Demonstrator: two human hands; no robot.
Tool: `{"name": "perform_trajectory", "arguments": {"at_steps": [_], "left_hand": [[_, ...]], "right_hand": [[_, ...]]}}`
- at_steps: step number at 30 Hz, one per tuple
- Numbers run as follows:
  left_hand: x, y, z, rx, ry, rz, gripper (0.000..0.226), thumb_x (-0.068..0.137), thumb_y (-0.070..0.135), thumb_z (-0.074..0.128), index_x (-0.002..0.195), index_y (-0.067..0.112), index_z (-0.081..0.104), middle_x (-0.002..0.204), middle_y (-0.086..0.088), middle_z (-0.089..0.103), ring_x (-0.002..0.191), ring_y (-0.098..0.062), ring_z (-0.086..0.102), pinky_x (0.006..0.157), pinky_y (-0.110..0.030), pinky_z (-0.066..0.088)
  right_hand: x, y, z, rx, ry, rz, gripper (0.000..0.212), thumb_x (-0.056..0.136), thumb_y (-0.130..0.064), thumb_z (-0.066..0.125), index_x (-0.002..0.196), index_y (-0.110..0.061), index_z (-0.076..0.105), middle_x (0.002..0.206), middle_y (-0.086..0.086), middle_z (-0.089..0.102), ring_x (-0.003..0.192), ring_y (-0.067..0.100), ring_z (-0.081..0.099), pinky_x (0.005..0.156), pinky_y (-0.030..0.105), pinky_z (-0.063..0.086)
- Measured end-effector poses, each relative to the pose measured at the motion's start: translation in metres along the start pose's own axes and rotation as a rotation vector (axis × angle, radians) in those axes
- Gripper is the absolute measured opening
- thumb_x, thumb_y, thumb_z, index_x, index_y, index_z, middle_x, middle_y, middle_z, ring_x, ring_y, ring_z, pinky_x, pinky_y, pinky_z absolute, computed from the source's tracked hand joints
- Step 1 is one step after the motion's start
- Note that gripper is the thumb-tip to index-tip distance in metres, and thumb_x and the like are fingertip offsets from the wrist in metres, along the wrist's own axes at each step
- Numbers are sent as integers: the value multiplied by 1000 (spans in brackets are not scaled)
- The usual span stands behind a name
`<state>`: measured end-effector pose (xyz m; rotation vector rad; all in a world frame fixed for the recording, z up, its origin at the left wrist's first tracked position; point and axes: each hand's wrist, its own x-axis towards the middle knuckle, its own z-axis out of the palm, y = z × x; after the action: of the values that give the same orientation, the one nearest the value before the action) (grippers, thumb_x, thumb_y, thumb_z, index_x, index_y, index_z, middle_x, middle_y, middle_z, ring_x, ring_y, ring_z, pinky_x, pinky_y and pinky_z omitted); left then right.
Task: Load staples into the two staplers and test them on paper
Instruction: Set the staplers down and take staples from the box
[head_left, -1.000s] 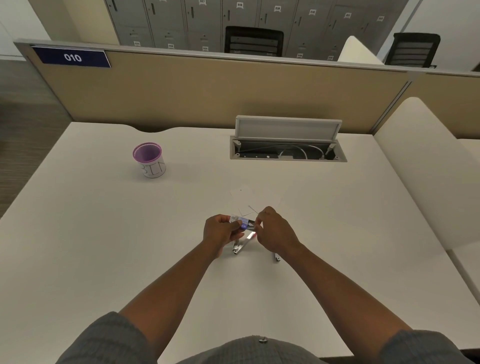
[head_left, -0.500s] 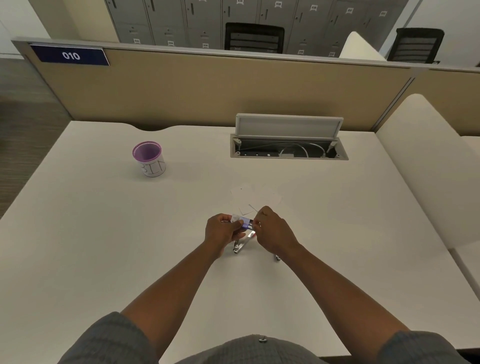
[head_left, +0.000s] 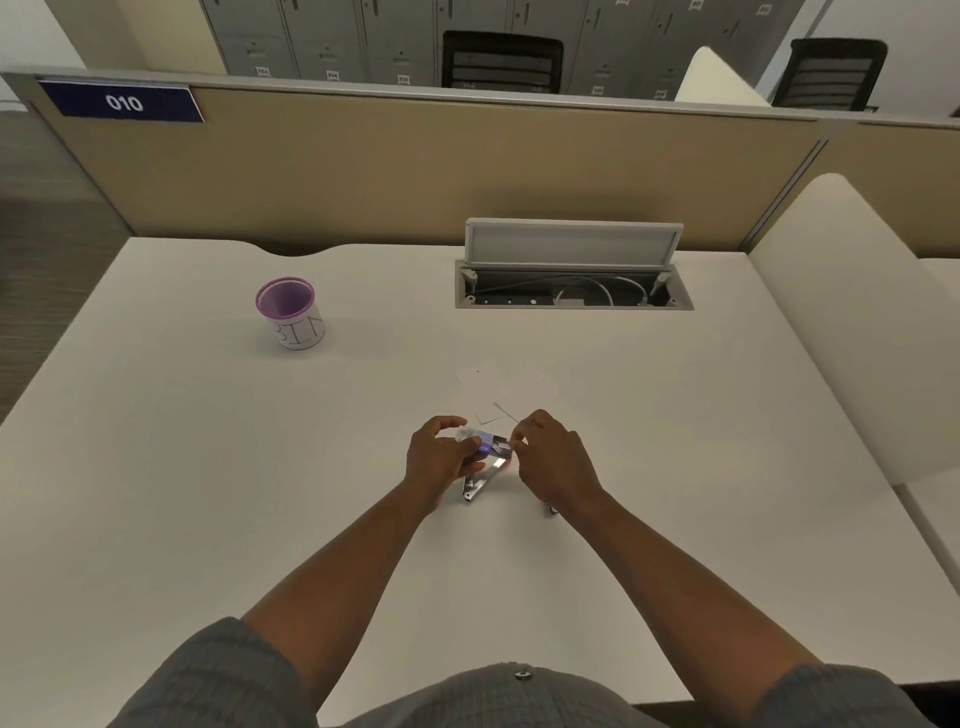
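Note:
My left hand (head_left: 439, 460) holds a small white and purple staple box (head_left: 480, 440) just above the table. My right hand (head_left: 553, 460) pinches the silvery strip of staples (head_left: 500, 445) showing at the box's open right end. Below the box an open metal stapler (head_left: 480, 482) lies on the table, its arm spread out. A second stapler (head_left: 551, 509) is mostly hidden under my right wrist; only its tip shows. Small pieces of white paper (head_left: 491, 415) lie on the table just beyond my hands.
A purple-rimmed cup labelled BIN (head_left: 291, 313) stands at the back left of the white table (head_left: 208, 493). An open cable hatch (head_left: 571, 283) sits at the back centre before a beige partition (head_left: 415, 171). A white divider (head_left: 841, 332) bounds the right side.
Both hands stay in about the same place. My left fingers have lifted off the top of the box, and more of the silvery strip shows at its right end.

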<state>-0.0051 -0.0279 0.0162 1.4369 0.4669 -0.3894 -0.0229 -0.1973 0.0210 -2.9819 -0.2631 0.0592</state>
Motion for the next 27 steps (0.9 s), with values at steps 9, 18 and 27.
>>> {"name": "perform_trajectory", "arguments": {"at_steps": [9, 18, 27], "left_hand": [[7, -4, -8, -158, 130, -51, 25, 84, 1, 69, 105, 1, 56, 93, -27, 71, 77, -32, 73, 72, -38, 61], [2, 0, -15, -70, -1, -79, 26, 80, 9, 76, 93, 7, 54, 95, -22, 71, 75, -26, 72, 69, -34, 59], [1, 0, -15, -10, -53, -109, 11, 89, 12, 68, 99, 13, 65, 84, -8, 72, 64, -18, 67, 56, -25, 52]], "right_hand": [[-16, 8, 11, 172, -100, 241, 16, 90, -13, 45, 94, -18, 60, 96, 1, 56, 91, 25, 56, 74, 34, 39], [-19, 4, 48, -187, -191, 98, 28, 44, -24, 85, 53, -22, 58, 53, -3, 52, 47, 18, 54, 48, 26, 38], [-9, 0, 22, 456, -13, 271, 18, 89, -19, 53, 102, -22, 64, 87, -5, 68, 81, 11, 63, 76, 24, 43]]}}
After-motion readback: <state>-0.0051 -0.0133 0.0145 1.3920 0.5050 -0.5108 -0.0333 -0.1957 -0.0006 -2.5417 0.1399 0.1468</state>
